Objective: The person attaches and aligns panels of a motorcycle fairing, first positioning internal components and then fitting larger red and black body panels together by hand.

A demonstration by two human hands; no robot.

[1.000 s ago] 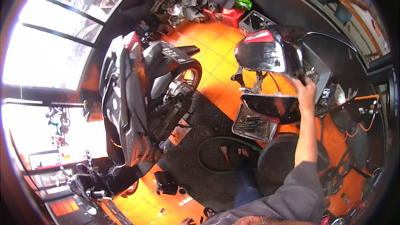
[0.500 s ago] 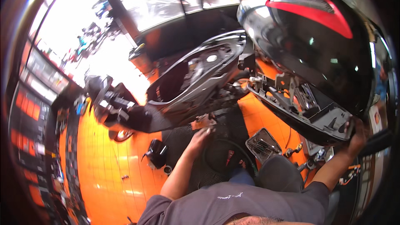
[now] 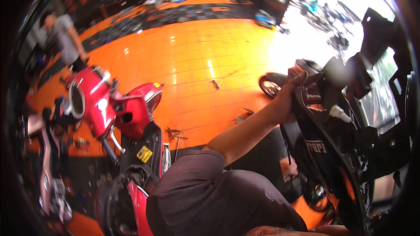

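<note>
A large black scooter body panel [image 3: 326,155] slants down the right side of the view. White lettering runs along its face, and dark brackets and a white connector [image 3: 339,113] show on it. My left hand [image 3: 291,98] is closed over its upper edge, fingers curled round to the far side. Behind that hand is the scooter's front wheel [image 3: 270,86]. My right hand is out of sight; only a sliver of arm shows at the lower edge, beyond my dark shirt.
A red scooter [image 3: 94,100] stands at my left, with a pinkish one [image 3: 49,170] farther left. A person [image 3: 64,39] in a grey top is at the far left. Loose tools [image 3: 176,134] and a small dark part [image 3: 215,85] lie on the orange floor [image 3: 188,70].
The view has swung left, bringing in the red scooter and a person. My left hand, earlier low near the black mat, is now on the panel. My right hand has left the view.
</note>
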